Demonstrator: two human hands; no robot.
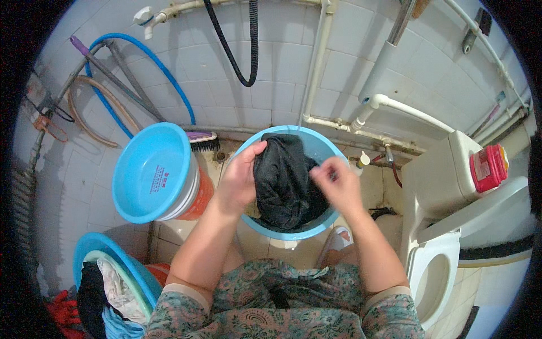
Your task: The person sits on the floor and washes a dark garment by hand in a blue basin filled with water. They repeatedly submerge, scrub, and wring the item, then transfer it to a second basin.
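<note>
Black cloth (287, 186) between my two hands, in the blue basin (323, 146).
I see my left hand (238, 178) nearer, clamped on its upper left edge; my right hand (340, 183) curls at its right side – too blurred to tell whether it grips. The long axis runs away from me, the rounded end pointing wallward – toward the tiles (282, 62).

Bucket (199, 195) left of basin (293, 233), toilet (440, 186) right
</note>
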